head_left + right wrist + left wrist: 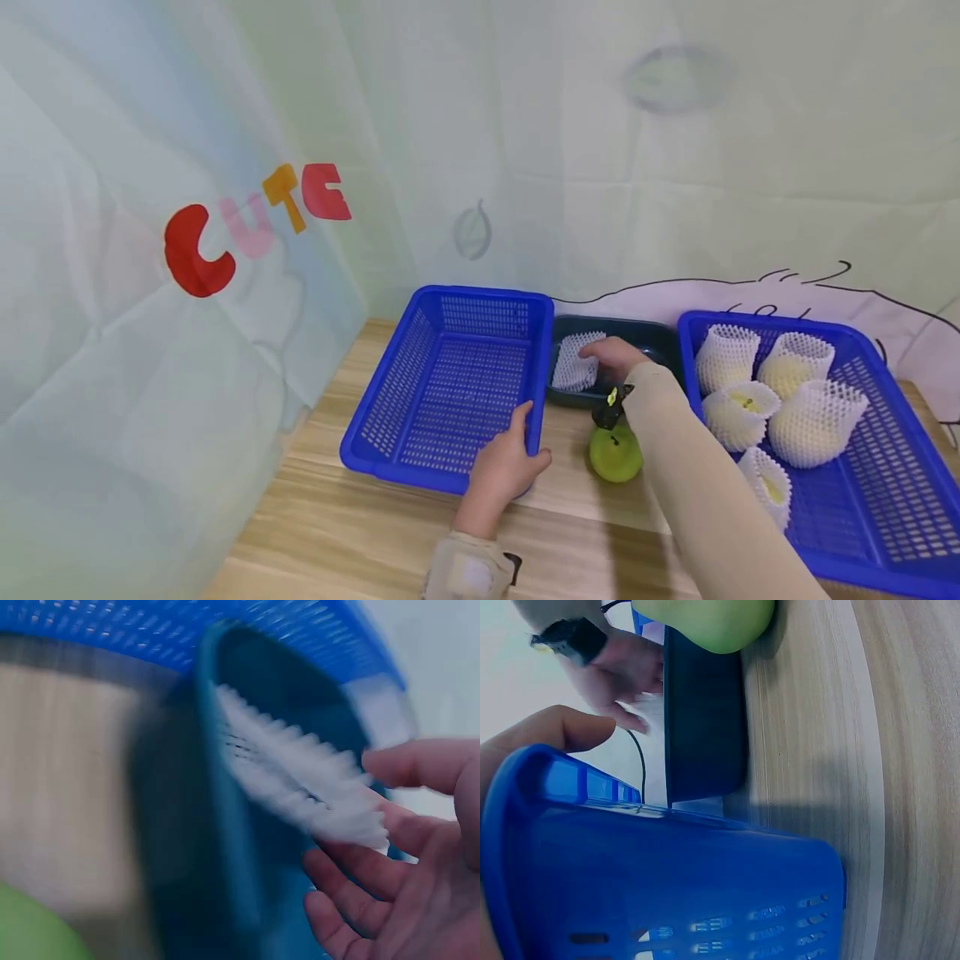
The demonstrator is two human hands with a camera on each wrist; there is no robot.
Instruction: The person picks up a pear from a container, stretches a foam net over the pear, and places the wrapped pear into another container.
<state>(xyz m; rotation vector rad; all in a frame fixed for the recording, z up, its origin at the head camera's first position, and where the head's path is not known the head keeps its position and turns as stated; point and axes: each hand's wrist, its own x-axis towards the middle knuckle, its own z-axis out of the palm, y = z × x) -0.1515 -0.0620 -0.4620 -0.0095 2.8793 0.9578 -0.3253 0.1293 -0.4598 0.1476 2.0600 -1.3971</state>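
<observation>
My right hand (617,357) pinches a white foam fruit net (577,362) between thumb and forefinger, over a dark green tray (660,337). In the right wrist view the net (292,772) looks flattened, its open end toward the fingers. My left hand (504,467) rests on the near right corner of the left blue basket (442,479), forefinger along the rim and thumb straight out to the side; its other fingers are hidden. A bare green pear (615,454) stands on the table in front of the tray, just below my right wrist.
On the right, another blue basket (847,517) holds several pale fruits (806,433) in white foam nets. The tray sits between the two baskets. A printed cloth (525,125) hangs behind and to the left of the wooden table (360,525).
</observation>
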